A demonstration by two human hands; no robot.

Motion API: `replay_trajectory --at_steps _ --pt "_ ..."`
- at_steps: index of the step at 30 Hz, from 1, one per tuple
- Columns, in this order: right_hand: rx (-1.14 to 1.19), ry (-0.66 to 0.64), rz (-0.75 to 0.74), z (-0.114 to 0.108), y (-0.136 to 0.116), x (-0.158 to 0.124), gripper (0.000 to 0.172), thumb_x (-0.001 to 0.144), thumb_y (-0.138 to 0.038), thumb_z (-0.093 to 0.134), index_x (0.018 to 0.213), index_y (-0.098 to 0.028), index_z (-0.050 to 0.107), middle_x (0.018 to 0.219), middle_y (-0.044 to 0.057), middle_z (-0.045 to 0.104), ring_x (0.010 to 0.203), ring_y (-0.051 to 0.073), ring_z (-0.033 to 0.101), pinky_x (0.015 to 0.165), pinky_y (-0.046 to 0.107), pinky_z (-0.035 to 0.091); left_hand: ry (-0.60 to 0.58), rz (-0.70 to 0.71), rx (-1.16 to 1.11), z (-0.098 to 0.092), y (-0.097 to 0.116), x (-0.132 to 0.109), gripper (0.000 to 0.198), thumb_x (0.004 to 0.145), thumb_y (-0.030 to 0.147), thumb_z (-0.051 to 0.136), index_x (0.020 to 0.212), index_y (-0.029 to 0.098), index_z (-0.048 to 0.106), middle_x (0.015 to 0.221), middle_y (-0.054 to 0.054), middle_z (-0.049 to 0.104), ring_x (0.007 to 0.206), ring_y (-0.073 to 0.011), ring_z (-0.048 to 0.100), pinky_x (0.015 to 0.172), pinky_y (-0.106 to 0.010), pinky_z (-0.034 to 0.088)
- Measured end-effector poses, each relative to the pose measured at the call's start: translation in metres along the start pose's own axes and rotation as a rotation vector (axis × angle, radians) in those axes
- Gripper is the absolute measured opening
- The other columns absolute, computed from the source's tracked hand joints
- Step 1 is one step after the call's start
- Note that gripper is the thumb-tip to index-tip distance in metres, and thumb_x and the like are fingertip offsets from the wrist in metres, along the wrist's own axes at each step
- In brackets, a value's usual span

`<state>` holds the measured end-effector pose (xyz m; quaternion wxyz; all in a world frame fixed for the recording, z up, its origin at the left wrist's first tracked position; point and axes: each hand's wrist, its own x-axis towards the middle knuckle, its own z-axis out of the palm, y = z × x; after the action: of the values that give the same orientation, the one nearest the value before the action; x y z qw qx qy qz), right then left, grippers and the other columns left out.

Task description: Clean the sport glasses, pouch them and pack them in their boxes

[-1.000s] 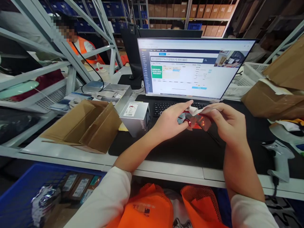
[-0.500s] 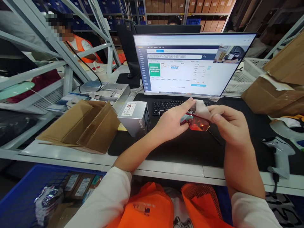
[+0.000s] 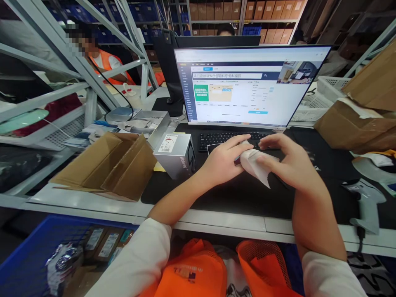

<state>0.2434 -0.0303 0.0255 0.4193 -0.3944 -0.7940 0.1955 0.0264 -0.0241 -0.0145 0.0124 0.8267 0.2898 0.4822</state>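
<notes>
My left hand (image 3: 221,161) is closed over the near-left part of a pair of red-lensed glasses, which the white cloth (image 3: 255,163) now hides almost wholly. The cloth is draped over the lenses, and one corner hangs down toward the desk mat. My right hand (image 3: 286,161) has its thumb pressed on the cloth, with the forefinger curved above it. Both hands are over the front of the black keyboard (image 3: 213,138). Left of my left hand stands a silver glasses box (image 3: 175,154) with a white label on top.
An open cardboard box (image 3: 105,165) sits at the left, before an open silver box (image 3: 154,123) of papers. The monitor (image 3: 229,111) stands behind the keyboard. A barcode scanner (image 3: 366,202) lies at the right. Below the desk is a blue crate (image 3: 34,247). A co-worker (image 3: 108,62) sits far left.
The white cloth has been spread down over the red lenses, hiding them. My right hand has shifted slightly left and its fingers have loosened. A panel on the screen has turned tan.
</notes>
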Motion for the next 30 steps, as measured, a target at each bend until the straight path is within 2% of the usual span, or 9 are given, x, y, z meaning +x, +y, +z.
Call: replay_trajectory --at_steps 2,3,5,9,12,15,20,25,30 --pt "-0.075 -0.151 0.097 0.001 -0.001 0.003 0.024 0.09 -0.046 0.068 0.09 -0.021 0.071 0.08 0.002 0.071 0.072 0.019 0.065 0.068 0.031 0.051 0.023 0.002 0.013 0.001 0.001 0.0 0.034 0.087 0.016 0.068 0.12 0.015 0.066 0.137 -0.015 0.064 0.126 -0.0235 0.064 0.109 -0.039 0.055" --pt "-0.067 -0.199 0.127 0.001 -0.001 0.004 0.031 0.094 -0.049 0.063 0.082 -0.02 0.07 0.07 0.001 0.067 0.064 0.017 0.061 0.061 0.029 0.047 0.039 0.002 0.017 0.001 0.001 0.0 0.035 0.087 0.016 0.068 0.122 0.016 0.065 0.137 -0.015 0.064 0.126 -0.0237 0.064 0.109 -0.04 0.055" --pt "-0.008 -0.174 0.155 0.001 0.001 0.005 0.046 0.098 -0.055 0.054 0.07 -0.019 0.066 0.059 0.0 0.061 0.056 0.015 0.054 0.055 0.028 0.041 0.076 -0.002 0.024 0.0 0.002 0.001 0.043 0.087 0.015 0.065 0.13 0.017 0.061 0.139 -0.015 0.062 0.129 -0.0239 0.062 0.111 -0.041 0.054" --pt "0.218 0.023 0.25 -0.002 0.012 0.006 0.052 0.095 -0.062 0.058 0.068 -0.019 0.067 0.062 0.001 0.063 0.055 0.015 0.054 0.052 0.028 0.039 0.15 0.023 0.019 -0.006 0.001 0.003 0.058 0.087 0.009 0.058 0.143 0.02 0.05 0.145 -0.014 0.057 0.135 -0.0231 0.058 0.11 -0.039 0.054" --pt "0.435 -0.048 0.366 -0.008 0.019 0.007 0.045 0.092 -0.06 0.065 0.075 -0.019 0.073 0.068 0.004 0.07 0.058 0.018 0.061 0.055 0.03 0.044 0.183 0.063 0.04 -0.011 -0.001 0.003 0.047 0.088 0.011 0.059 0.134 0.021 0.059 0.138 -0.013 0.062 0.126 -0.0225 0.063 0.103 -0.038 0.058" --pt "0.551 -0.132 0.403 -0.013 0.021 0.007 0.044 0.088 -0.059 0.07 0.077 -0.017 0.075 0.07 0.008 0.073 0.063 0.023 0.067 0.061 0.034 0.05 0.188 0.098 0.073 -0.014 -0.002 0.003 0.038 0.088 0.012 0.061 0.125 0.022 0.064 0.127 -0.01 0.069 0.116 -0.0214 0.068 0.099 -0.039 0.06" --pt "0.614 -0.094 0.396 -0.014 0.018 0.006 0.041 0.088 -0.055 0.072 0.073 -0.017 0.075 0.067 0.008 0.073 0.057 0.022 0.065 0.055 0.032 0.048 0.195 0.13 0.085 -0.016 0.0 0.002 0.037 0.089 0.012 0.059 0.124 0.022 0.064 0.121 -0.008 0.072 0.112 -0.019 0.07 0.097 -0.035 0.061" --pt "0.654 -0.121 0.398 -0.013 0.013 0.007 0.041 0.088 -0.055 0.071 0.08 -0.016 0.079 0.072 0.011 0.076 0.064 0.028 0.071 0.062 0.038 0.056 0.169 0.097 0.123 -0.017 0.0 0.002 0.037 0.09 0.015 0.057 0.125 0.023 0.064 0.12 -0.007 0.072 0.111 -0.0196 0.07 0.097 -0.037 0.06" --pt "0.651 -0.104 0.379 -0.013 0.008 0.007 0.042 0.083 -0.058 0.075 0.076 -0.016 0.079 0.07 0.011 0.076 0.06 0.029 0.071 0.059 0.039 0.058 0.177 0.118 0.133 -0.017 -0.001 0.002 0.039 0.09 0.016 0.056 0.128 0.023 0.063 0.12 -0.007 0.072 0.11 -0.0199 0.07 0.097 -0.038 0.06"
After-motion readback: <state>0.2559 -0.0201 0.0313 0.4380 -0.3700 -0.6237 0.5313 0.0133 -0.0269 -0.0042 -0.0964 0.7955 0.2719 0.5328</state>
